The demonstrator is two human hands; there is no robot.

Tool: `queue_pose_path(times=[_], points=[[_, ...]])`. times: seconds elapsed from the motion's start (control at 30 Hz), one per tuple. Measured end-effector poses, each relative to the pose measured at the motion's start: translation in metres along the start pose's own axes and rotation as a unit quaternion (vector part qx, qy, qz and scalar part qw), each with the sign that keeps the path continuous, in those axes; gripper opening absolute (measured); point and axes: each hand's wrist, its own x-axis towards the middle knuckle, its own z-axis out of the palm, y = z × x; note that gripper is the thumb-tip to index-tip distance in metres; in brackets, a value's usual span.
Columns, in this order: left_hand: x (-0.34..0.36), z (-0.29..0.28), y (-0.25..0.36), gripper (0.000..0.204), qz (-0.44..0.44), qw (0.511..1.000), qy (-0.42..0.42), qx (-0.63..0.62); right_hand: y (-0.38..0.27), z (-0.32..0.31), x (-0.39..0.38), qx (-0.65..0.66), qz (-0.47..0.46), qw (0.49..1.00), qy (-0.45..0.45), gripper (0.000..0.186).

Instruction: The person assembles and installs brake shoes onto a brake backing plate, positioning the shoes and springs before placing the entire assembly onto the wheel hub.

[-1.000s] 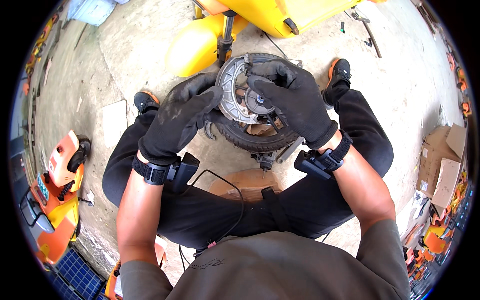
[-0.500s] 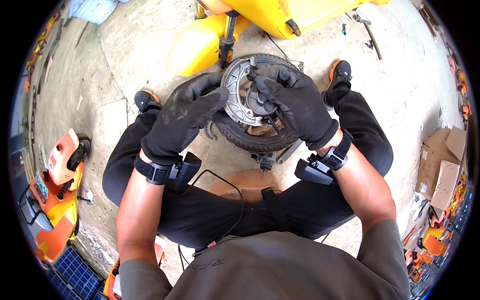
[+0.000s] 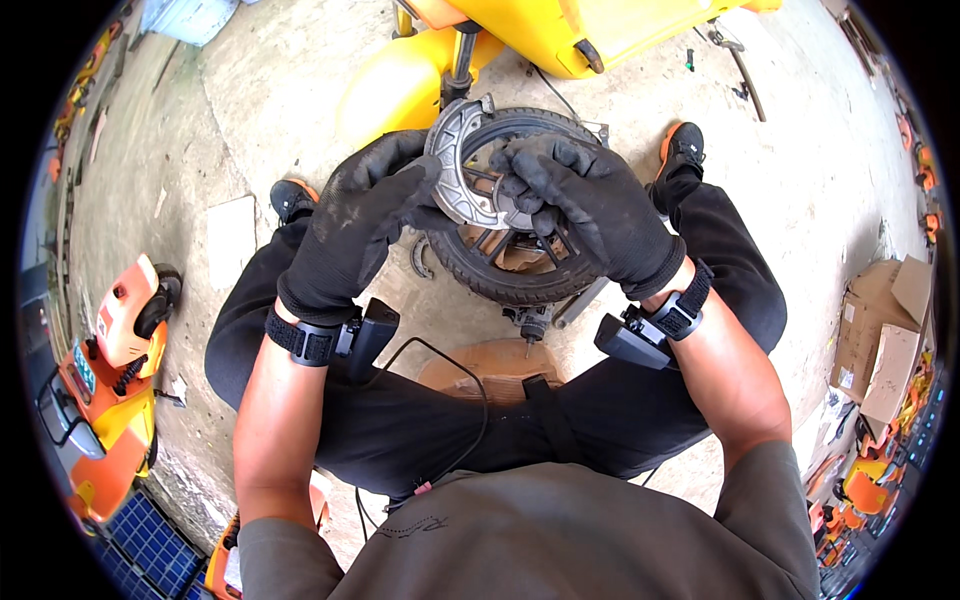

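One grey metal crescent [image 3: 450, 170], its face broken up by raised ribs and recesses, is held above the left part of a spoked wheel [image 3: 520, 290]. The left hand [image 3: 372, 205], in a dusty black knit glove, pinches its outer curve between thumb and fingers. The right hand [image 3: 590, 205], gloved alike, has its fingers curled and drawn together near the crescent's inner side; whether they grip anything cannot be told. The wheel lies on its side, edged in treaded black rubber, brown material showing between its spokes. A second curved metal piece [image 3: 421, 258] lies just beside it on rough, pale concrete [image 3: 350, 130]. Beyond are smooth yellow bodywork [image 3: 530, 30] and a cylindrical fork leg [image 3: 463, 60].
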Motion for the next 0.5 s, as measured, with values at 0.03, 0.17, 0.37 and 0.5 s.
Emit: queue_pose_path(times=[0.03, 0.17, 0.37, 0.5], points=[[0.000, 0.000, 0.001, 0.047, 0.005, 1.000, 0.001, 0.007, -0.002, -0.001, 0.000, -0.049, -0.012, 0.999, -0.001, 0.029], [-0.002, -0.001, 0.004, 0.047, 0.016, 0.999, 0.009, 0.041, -0.012, 0.001, -0.002, -0.181, -0.092, 0.978, -0.046, 0.028], [-0.003, 0.003, 0.011, 0.046, 0.008, 0.999, 0.002, 0.044, -0.010, 0.000, -0.002, -0.247, -0.181, 0.952, -0.026, 0.024], [-0.003, 0.002, 0.008, 0.045, 0.005, 1.000, 0.003, 0.022, -0.015, 0.004, -0.002, -0.268, -0.186, 0.944, -0.045, 0.024]])
